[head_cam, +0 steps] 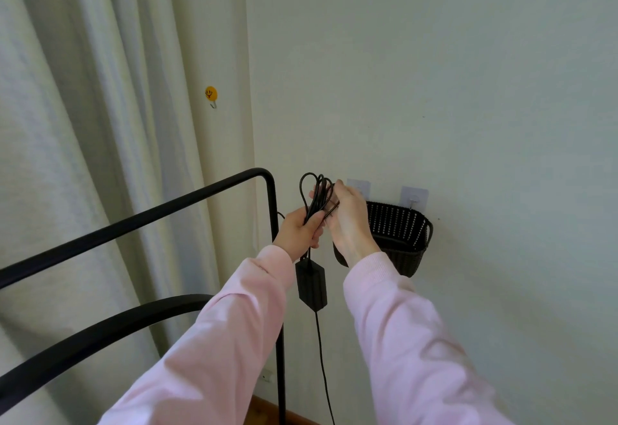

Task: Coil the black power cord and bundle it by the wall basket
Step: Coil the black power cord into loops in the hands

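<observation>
Left hand (pixel 299 229) grip closed on black power cord (pixel 316 195) loops; right hand (pixel 347 215) pinches strands beside wall basket (pixel 399 230). Cord limp, springy; adapter brick (pixel 311 285) dangles heavy, so hold loops mid-bundle.

No legible text anywhere.

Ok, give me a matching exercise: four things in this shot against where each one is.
Things:
1. cord loops
2. adapter
3. basket
4. smiley hook

Places:
A. on the wall by the curtain
B. hanging below the left hand
C. behind the right hand
D. gripped in the left hand

Pairs: 1-D, 2-B, 3-C, 4-A
</observation>
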{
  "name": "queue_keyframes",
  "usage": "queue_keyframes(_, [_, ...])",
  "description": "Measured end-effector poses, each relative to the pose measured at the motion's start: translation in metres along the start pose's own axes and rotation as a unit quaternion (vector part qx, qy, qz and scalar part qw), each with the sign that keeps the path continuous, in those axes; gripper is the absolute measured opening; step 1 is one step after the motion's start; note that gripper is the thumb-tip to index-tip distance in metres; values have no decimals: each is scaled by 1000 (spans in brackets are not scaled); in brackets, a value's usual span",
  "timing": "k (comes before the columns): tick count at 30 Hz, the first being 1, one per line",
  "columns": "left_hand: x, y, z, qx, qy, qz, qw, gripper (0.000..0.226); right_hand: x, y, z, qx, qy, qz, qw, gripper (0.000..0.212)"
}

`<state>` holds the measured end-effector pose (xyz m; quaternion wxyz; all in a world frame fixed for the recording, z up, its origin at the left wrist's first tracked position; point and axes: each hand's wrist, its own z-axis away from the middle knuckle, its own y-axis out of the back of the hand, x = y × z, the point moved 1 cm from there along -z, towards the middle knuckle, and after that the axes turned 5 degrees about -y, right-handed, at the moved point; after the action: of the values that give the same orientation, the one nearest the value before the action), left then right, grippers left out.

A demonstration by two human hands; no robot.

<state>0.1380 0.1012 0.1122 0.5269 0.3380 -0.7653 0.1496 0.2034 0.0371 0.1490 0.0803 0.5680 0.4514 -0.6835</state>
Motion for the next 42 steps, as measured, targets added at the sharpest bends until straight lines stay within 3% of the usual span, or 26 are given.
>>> queue_keyframes(6, [-6,5,-2,57,14,12,998,29,23,32,-1,93,-122,155,976,37])
queue_keyframes(9, [-7,8,-5,71,20,35,997,30,47,53,0,118,-212,253,936,25])
queue_keyframes(11, [-7,10,-8,81,21,51,995,30,63,65,1,86,-283,331,896,22])
queue_keyframes(15, [-5,14,-12,98,21,78,992,32,92,83,4,-66,-351,471,806,18])
queue_keyframes(22, [0,22,-12,123,25,88,988,32,109,88,11,-142,-366,575,718,11])
queue_keyframes(28, [2,18,-12,105,30,-5,994,27,96,84,10,-70,-321,589,739,9])
queue_keyframes(31, [2,15,-13,93,15,-76,993,25,83,75,9,-77,-273,678,678,26])
queue_keyframes(34, [2,13,-15,88,11,-118,989,22,75,68,7,-76,-238,727,640,28])
queue_keyframes(42, [11,23,-21,203,-7,-1,979,14,89,82,8,-53,-265,743,612,22])
